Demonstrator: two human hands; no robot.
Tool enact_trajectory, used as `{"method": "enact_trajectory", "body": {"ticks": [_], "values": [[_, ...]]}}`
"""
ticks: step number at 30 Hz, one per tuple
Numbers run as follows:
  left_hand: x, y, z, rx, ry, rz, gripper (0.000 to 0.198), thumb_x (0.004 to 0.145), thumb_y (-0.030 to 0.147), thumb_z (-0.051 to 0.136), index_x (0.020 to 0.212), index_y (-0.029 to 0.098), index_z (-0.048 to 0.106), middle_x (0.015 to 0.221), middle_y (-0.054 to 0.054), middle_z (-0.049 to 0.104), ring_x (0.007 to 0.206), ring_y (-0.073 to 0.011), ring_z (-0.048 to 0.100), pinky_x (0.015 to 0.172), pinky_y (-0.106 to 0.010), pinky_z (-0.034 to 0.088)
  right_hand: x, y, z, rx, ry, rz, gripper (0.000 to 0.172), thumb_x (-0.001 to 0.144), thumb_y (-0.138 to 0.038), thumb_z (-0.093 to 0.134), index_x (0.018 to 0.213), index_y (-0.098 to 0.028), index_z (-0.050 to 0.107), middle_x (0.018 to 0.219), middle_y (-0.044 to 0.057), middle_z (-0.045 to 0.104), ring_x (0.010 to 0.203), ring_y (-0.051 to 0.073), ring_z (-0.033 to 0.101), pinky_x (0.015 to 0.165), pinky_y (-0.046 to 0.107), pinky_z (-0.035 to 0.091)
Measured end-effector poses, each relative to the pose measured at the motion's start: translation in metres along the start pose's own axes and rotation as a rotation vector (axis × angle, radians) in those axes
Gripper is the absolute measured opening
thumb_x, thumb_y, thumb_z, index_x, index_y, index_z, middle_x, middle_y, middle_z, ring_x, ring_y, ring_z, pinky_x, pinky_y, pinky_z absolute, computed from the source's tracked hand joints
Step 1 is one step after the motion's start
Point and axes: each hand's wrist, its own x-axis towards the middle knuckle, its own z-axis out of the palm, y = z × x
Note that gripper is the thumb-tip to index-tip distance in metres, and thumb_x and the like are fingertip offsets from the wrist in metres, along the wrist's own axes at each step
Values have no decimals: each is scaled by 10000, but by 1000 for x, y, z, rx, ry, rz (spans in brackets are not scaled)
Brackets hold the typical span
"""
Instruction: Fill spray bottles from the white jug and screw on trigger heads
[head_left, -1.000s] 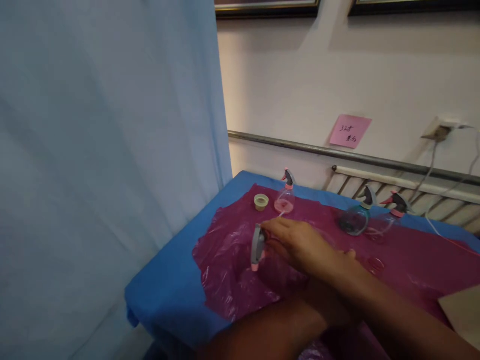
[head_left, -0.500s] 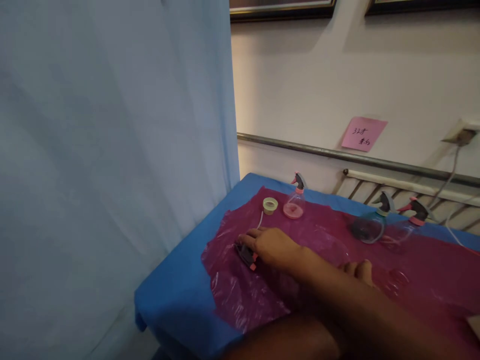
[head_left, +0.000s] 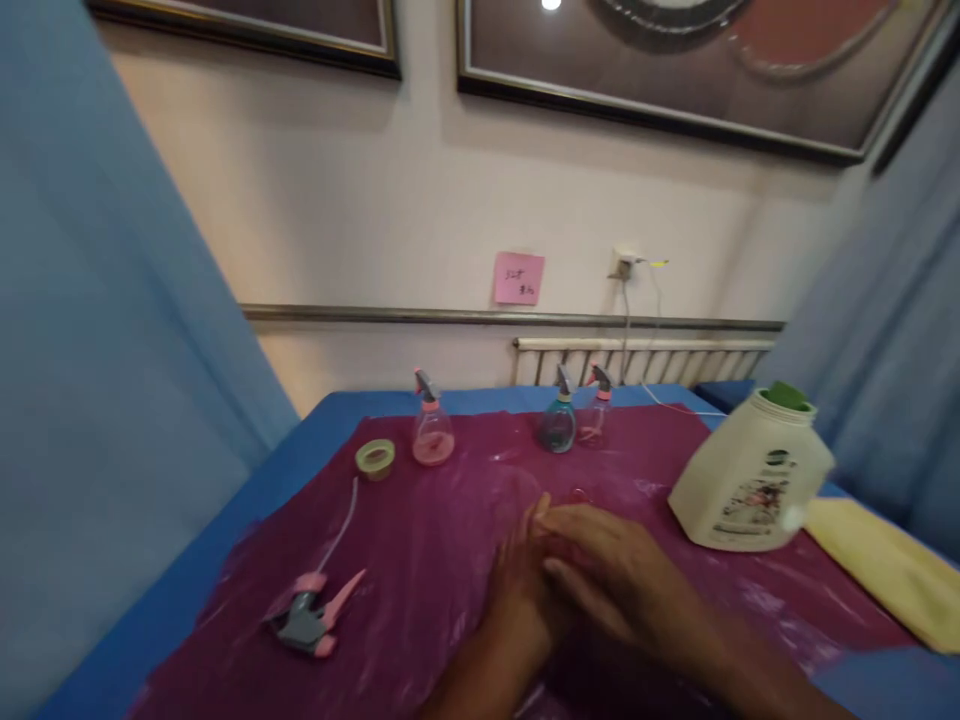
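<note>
Grey-and-pink trigger sprayer head (head_left: 306, 622) lies left; our left hand (head_left: 521, 575) and curled right hand (head_left: 622, 560) overlap, grip unclear. Far pink note (head_left: 519, 278) and right-side jug (head_left: 750, 480) bear blurred writing.

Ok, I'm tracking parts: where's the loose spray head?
The spray head lies lower left in the head view, on the purple sheet, tube toward the pale cup.

There are three upright spray bottles (head_left: 433, 440), one loose spray head (head_left: 306, 622), one cup (head_left: 376, 470), one jug (head_left: 739, 490), one pink note (head_left: 518, 279) and two, perhaps three, framed pictures (head_left: 675, 85).
</note>
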Motion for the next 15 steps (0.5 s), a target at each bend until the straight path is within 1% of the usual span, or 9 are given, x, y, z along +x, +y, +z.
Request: {"method": "enact_trajectory", "body": {"ticks": [2,4,5,7,9,10,11,12,15], "values": [[5,-4,-5,71,-62,-37,774,862,490,821,1578,257,642,1630,-183,673,1534,-461,616,1312,-648,459,-30,24,-28,-43,138,106,355,1081,-286,686,1429,-274,755,1288,106,855,1119,251,840,992,387,695],[8,-7,-9,141,-94,-80,912,862,478,805,1685,206,518,1717,-211,581,1613,-460,534,1347,-686,398,-58,44,-55,-83,273,238,309,1075,-319,716,1371,-271,789,1221,98,863,1031,241,843,935,370,698],[9,-7,-11,152,-93,-92,936,862,473,800,1700,194,490,1731,-215,564,1629,-455,516,1357,-690,382,-71,53,-68,-106,358,315,277,1070,-349,732,1322,-264,809,1199,97,865,1029,245,840,940,376,693],[11,-6,-13,171,-114,-110,949,886,497,782,1719,183,453,1748,-214,541,1648,-442,496,1369,-685,368,-93,71,-93,-153,602,481,267,1055,-429,758,1238,-248,826,1180,102,866,1076,262,831,999,419,674],[14,-4,-14,186,-132,-128,968,885,506,782,1726,174,436,1753,-217,534,1651,-440,495,1373,-676,370,-111,92,-115,-164,884,606,362,1032,-507,774,1266,-233,804,1215,114,856,1134,277,815,1062,476,648],[15,-3,-14,194,-136,-143,984,874,505,791,1726,170,433,1754,-219,531,1651,-444,493,1375,-674,371,-117,104,-126,-147,984,640,417,1020,-535,780,1304,-230,781,1248,121,845,1158,281,806,1089,503,635],[16,-1,-14,202,-136,-160,999,861,503,800,1727,166,431,1754,-222,530,1652,-450,490,1376,-674,372,-123,116,-135,-136,1051,658,462,1008,-557,783,1335,-231,757,1282,126,832,1185,284,795,1119,526,617],[17,0,-14,210,-133,-179,1013,851,502,810,1727,162,431,1753,-225,530,1654,-455,486,1377,-674,372,-128,129,-142,-126,1071,679,507,988,-573,798,1360,-235,734,1311,129,818,1219,289,780,1153,546,594],[18,7,-14,224,-140,-220,1020,857,500,813,1732,150,423,1760,-231,519,1664,-448,473,1386,-653,369,-140,165,-156,-56,1069,755,613,909,-601,850,1379,-241,689,1417,150,771,1335,317,728,1226,582,536]]}}
